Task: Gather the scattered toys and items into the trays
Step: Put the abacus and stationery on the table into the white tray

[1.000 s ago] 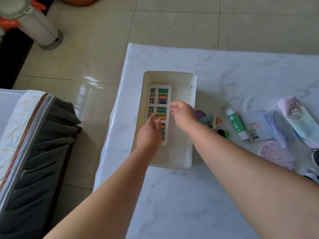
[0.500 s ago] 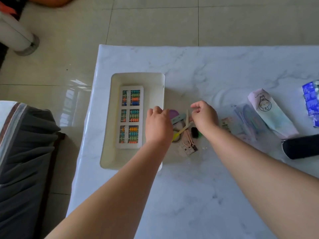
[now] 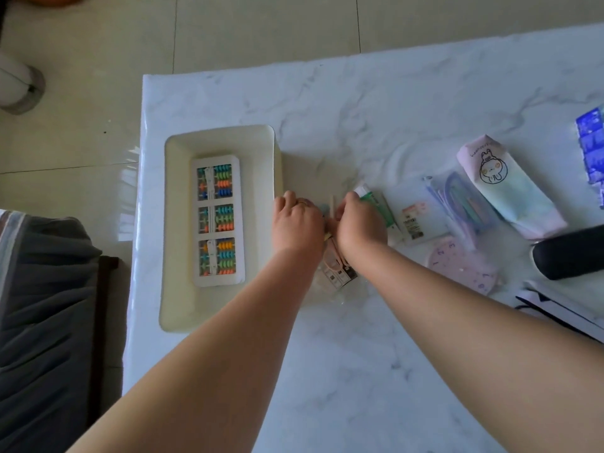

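Observation:
A cream tray (image 3: pixel 222 134) lies at the left end of the marble table and holds a white abacus (image 3: pixel 217 220) with coloured beads. Just right of the tray sits a pile of small items: a thin stick (image 3: pixel 332 207), a pink packaged toy (image 3: pixel 336 273) and a green-and-white glue stick (image 3: pixel 376 204). My left hand (image 3: pixel 297 223) and my right hand (image 3: pixel 358 223) meet over this pile, one on each side, fingers curled down around the pieces. What lies under the palms is hidden.
To the right lie a labelled clear packet (image 3: pixel 413 220), a clear pouch of pens (image 3: pixel 457 204), a rabbit pencil case (image 3: pixel 510 188), a pink clock face (image 3: pixel 461 266), a black case (image 3: pixel 572 253) and a blue packet (image 3: pixel 591 148). A grey sofa (image 3: pixel 42 305) borders the table's left edge.
Both hands left the abacus in the tray, moved right to the pile of small items, and have now closed in on it from both sides.

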A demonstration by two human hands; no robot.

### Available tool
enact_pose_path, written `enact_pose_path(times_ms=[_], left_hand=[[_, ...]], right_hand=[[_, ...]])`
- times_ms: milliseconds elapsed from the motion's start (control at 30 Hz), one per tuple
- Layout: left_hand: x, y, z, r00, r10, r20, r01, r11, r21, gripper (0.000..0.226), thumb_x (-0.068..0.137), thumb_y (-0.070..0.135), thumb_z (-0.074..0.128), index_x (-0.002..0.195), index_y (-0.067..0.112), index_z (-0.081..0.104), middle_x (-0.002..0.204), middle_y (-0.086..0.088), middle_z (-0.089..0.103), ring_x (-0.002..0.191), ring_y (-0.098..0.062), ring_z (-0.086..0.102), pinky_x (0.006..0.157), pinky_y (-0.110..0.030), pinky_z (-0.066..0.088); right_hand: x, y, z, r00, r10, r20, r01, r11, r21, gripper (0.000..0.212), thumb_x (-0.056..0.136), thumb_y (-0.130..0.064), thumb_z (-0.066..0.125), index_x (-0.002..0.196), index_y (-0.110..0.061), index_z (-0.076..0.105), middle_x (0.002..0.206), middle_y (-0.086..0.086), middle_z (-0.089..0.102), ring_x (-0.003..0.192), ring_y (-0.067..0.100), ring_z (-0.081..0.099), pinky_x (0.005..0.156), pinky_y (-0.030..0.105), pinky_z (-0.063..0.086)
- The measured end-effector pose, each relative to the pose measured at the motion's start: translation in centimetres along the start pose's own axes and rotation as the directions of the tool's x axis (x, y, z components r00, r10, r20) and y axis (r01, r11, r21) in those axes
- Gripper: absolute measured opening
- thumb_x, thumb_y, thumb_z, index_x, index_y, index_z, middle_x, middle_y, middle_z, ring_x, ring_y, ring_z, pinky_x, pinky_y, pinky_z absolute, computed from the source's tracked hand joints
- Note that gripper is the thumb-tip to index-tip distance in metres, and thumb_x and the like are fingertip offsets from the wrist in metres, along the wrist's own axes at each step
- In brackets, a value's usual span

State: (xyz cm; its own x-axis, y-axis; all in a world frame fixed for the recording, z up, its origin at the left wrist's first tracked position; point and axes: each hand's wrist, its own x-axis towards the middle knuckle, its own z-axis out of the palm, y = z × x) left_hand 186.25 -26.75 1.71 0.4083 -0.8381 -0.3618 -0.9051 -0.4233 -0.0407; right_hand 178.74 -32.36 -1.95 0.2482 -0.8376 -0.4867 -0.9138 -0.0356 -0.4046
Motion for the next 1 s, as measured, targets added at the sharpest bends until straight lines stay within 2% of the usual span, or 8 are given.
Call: enact_pose_path(times_ms=[133, 267, 400, 500, 600, 733, 833, 1000], left_hand=[[1.0, 0.4, 0.8, 0.999, -0.036, -0.010, 0.037, 0.998, 0.043, 0.022, 0.095, 0.027, 0.043, 0.095, 0.018, 0.063, 0.102, -0.004, 0.068, 0.109, -0.028, 0.047, 0.093, -0.035, 0.028], [1.8, 0.4, 0.4, 0.999, -0.046, -0.004, 0.045, 0.994, -0.097, 0.023, 0.093, 0.013, 0.043, 0.108, 0.011, 0.062, 0.110, -0.010, 0.063, 0.106, -0.031, 0.055, 0.075, -0.033, 0.037], [1.6, -0.7, -1.6, 0.995, -0.088, -0.041, 0.066, 0.927, -0.370, 0.019, 0.093, 0.021, 0.051, 0.104, 0.009, 0.059, 0.104, -0.011, 0.061, 0.094, -0.031, 0.058, 0.065, -0.030, 0.033], [1.1, -3.1, -3.7, 0.973, -0.207, -0.098, 0.093, 0.749, -0.656, 0.021, 0.092, 0.029, 0.054, 0.101, 0.012, 0.061, 0.090, -0.002, 0.060, 0.078, -0.021, 0.056, 0.060, -0.028, 0.035], [1.1, -6.4, -4.8, 0.916, -0.394, -0.075, 0.167, 0.546, -0.821, 0.017, 0.092, 0.030, 0.054, 0.101, 0.018, 0.063, 0.083, 0.005, 0.066, 0.071, -0.013, 0.060, 0.054, -0.025, 0.041], [1.8, -10.1, -4.4, 0.897, -0.438, 0.068, 0.302, 0.492, -0.817, 0.025, 0.094, 0.032, 0.056, 0.114, 0.020, 0.062, 0.072, 0.011, 0.062, 0.065, -0.004, 0.059, 0.050, -0.018, 0.037], [2.1, -11.1, -3.5, 0.919, -0.364, 0.154, 0.325, 0.475, -0.818, 0.040, 0.093, 0.030, 0.060, 0.130, 0.016, 0.055, 0.078, 0.010, 0.061, 0.074, -0.010, 0.063, 0.063, -0.022, 0.045], [1.2, -10.1, -2.3, 0.945, -0.317, 0.083, 0.252, 0.542, -0.801, 0.034, 0.094, 0.022, 0.056, 0.129, 0.018, 0.056, 0.093, 0.005, 0.063, 0.084, -0.013, 0.059, 0.069, -0.023, 0.041]], right_hand=[[-0.3, -0.9, -0.1, 0.999, 0.024, -0.038, -0.025, 0.999, -0.020, 0.022, 0.098, -0.006, 0.033, 0.111, -0.006, 0.050, 0.106, 0.015, 0.064, 0.095, 0.031, 0.061, 0.065, 0.034, 0.039], [0.1, -1.8, -0.4, 0.977, 0.213, -0.023, -0.203, 0.956, 0.211, 0.043, 0.101, -0.025, 0.026, 0.095, -0.006, 0.063, 0.100, 0.013, 0.067, 0.086, 0.028, 0.058, 0.068, 0.031, 0.036], [-0.2, -2.7, -1.8, 0.980, 0.172, -0.100, -0.149, 0.967, 0.205, 0.012, 0.096, -0.012, 0.045, 0.105, -0.014, 0.052, 0.108, 0.011, 0.066, 0.097, 0.030, 0.062, 0.068, 0.030, 0.034], [-1.3, -5.0, -3.1, 0.982, 0.023, -0.185, 0.037, 0.949, 0.314, 0.029, 0.091, -0.016, 0.055, 0.120, -0.017, 0.048, 0.098, 0.004, 0.066, 0.089, 0.026, 0.062, 0.067, 0.028, 0.035], [-2.1, -8.1, -3.3, 0.969, -0.105, -0.223, 0.189, 0.897, 0.400, 0.031, 0.089, -0.023, 0.060, 0.118, -0.021, 0.051, 0.082, -0.008, 0.061, 0.078, 0.016, 0.059, 0.066, 0.025, 0.037], [-2.1, -10.9, -2.3, 0.970, -0.190, -0.154, 0.236, 0.894, 0.382, 0.027, 0.091, -0.024, 0.060, 0.116, -0.020, 0.052, 0.079, -0.010, 0.057, 0.073, 0.011, 0.056, 0.055, 0.019, 0.035], [-1.9, -11.1, -1.5, 0.979, -0.146, -0.142, 0.188, 0.913, 0.362, 0.025, 0.091, -0.026, 0.060, 0.115, -0.021, 0.054, 0.089, -0.006, 0.063, 0.077, 0.012, 0.056, 0.052, 0.015, 0.032], [-1.8, -8.5, -1.2, 0.978, -0.056, -0.201, 0.131, 0.913, 0.385, 0.020, 0.095, -0.029, 0.055, 0.112, -0.021, 0.056, 0.095, -0.004, 0.063, 0.088, 0.018, 0.061, 0.072, 0.028, 0.044]])
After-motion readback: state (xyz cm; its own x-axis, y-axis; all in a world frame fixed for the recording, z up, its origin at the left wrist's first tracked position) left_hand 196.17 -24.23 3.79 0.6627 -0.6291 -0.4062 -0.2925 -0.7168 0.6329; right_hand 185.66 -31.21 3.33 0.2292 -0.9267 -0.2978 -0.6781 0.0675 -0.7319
